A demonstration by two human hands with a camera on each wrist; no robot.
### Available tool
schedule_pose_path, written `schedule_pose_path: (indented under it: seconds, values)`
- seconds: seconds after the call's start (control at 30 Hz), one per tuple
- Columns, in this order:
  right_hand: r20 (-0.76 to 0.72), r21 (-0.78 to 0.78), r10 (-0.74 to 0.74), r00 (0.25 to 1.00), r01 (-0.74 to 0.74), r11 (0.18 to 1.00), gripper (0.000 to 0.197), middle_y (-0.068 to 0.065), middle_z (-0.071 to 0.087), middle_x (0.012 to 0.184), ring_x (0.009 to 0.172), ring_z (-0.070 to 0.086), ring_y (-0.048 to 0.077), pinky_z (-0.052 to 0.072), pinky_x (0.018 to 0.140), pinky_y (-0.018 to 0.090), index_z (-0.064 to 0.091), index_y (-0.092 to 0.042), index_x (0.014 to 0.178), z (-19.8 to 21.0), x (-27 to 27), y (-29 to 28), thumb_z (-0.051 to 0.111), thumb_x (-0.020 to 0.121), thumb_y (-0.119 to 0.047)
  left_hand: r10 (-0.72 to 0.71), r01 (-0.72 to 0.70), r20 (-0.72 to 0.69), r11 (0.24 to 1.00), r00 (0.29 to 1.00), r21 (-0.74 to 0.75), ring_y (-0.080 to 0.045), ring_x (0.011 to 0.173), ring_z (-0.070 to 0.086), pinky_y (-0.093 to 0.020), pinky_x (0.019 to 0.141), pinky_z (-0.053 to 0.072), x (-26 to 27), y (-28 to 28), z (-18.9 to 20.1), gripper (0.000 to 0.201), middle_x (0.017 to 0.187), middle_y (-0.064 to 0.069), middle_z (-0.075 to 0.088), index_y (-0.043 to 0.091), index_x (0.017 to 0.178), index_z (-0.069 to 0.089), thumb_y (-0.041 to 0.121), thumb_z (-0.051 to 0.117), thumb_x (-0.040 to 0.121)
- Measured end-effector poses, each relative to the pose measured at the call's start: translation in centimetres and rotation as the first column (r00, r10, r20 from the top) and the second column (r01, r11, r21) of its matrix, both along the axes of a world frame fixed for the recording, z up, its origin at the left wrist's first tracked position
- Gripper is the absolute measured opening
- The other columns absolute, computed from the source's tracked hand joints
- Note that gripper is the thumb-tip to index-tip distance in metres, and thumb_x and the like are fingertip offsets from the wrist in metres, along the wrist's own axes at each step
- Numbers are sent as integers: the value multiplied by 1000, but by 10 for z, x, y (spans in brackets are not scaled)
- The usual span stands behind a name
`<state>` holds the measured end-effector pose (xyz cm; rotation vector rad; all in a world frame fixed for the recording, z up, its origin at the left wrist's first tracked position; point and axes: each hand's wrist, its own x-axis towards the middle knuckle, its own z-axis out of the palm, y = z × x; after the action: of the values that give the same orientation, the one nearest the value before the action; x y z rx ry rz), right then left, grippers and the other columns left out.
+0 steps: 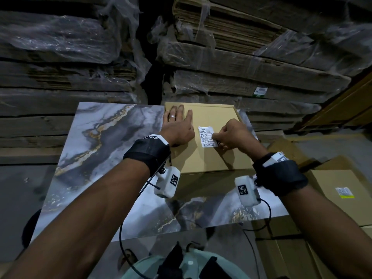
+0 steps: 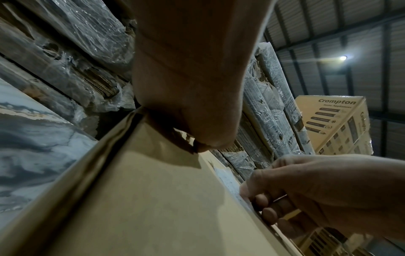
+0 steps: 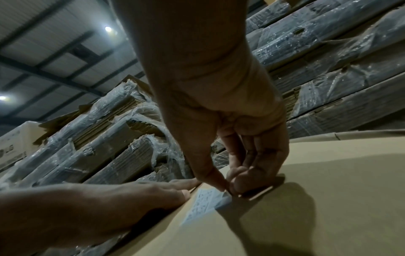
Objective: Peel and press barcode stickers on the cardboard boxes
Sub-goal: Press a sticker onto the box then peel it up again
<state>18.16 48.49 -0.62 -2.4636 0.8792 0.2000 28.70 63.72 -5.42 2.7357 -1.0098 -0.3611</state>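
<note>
Stacked flat cartons wrapped in clear film [image 1: 231, 57] fill the background of a dim warehouse, and in front of them stands a table [image 1: 104, 158] with a grey marble pattern veined in gold. On its far right part lies a flat cardboard box [image 1: 211, 158], tan and plain on top. The left hand [image 1: 177, 127] rests flat on the box's far left corner, fingers straight and spread, a ring on one of them — its grip is apart and holds nothing. A white barcode sticker [image 1: 207, 136] lies on the box top just right of that hand. The right hand [image 1: 233, 135] has its grip clamped on the sticker's right edge, thumb and forefinger pinching it; in the right wrist view that edge [image 3: 221, 201] stands lifted off the cardboard. More brown boxes [image 1: 332, 188] lie to the right of the table — one carries a small label [image 1: 344, 192].
</note>
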Motion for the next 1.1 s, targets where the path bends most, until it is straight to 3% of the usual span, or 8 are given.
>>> schedule_pose_path:
  seconds: [0.17,0.4,0.47,0.53,0.63,0.73,0.93,1.1]
  values:
    - [-12,199,-13,1000,15,980,22,12,72,69,53,61,18,55,63,34,76,2,83,7,0,-7,74,92,-18,-1,1,1,1000,1000,3,-32,155,-8,-49,123,-4,1,0,-1,64,169,-14,-7,19,161,5,34,30,104]
    - [68,339,-51,996,25,941,21,20,73,82,64,64,21,54,63,33,73,7,93,16,-17,-3,68,97,-13,1,-1,0,1000,1000,-3,-31,155,-8,-49,124,-5,0,0,0,63,169,-14,-7,19,161,6,33,29,104]
    - [190,256,-70,979,19,966,16,18,75,82,68,70,24,61,69,40,73,2,89,15,-26,4,68,96,-12,2,-2,-2,1000,1000,-2,-32,155,-8,-49,124,-4,0,0,0,63,169,-14,-7,19,161,6,33,29,105]
    - [296,68,-8,955,-13,998,14,9,74,74,67,74,20,65,69,42,73,-6,84,9,-36,9,68,95,-13,4,-4,3,1000,1000,-2,-32,155,-8,-49,124,-4,0,0,-1,63,169,-14,-7,19,161,6,33,29,104]
    - [275,-131,145,950,-112,985,12,-3,74,70,64,70,9,63,68,40,78,-16,82,-6,-44,10,72,91,-20,-1,1,15,1000,1000,-7,-32,155,-6,-49,123,-3,0,-1,-1,63,169,-15,-5,18,161,7,33,29,104]
    - [277,-250,176,944,-106,962,13,-1,73,71,68,68,15,60,69,42,79,-17,79,-19,-44,14,75,87,-26,2,-1,17,1000,1000,-6,-33,155,-6,-50,124,-2,0,-1,-2,63,169,-15,-5,19,161,7,32,30,104]
    - [285,-262,104,953,-27,965,21,-5,67,60,58,66,16,60,60,41,72,-18,66,-23,-38,15,74,85,-26,3,-3,13,1000,1000,-8,-33,155,-6,-50,124,-3,0,-1,-3,63,169,-15,-5,19,161,7,32,30,103]
    - [175,-242,47,983,-3,970,22,4,68,67,67,68,25,59,65,40,71,-12,73,-15,-27,18,78,80,-32,0,0,11,1000,1000,-9,-33,155,-7,-50,124,-3,0,-1,-2,64,169,-15,-6,19,161,7,34,30,104]
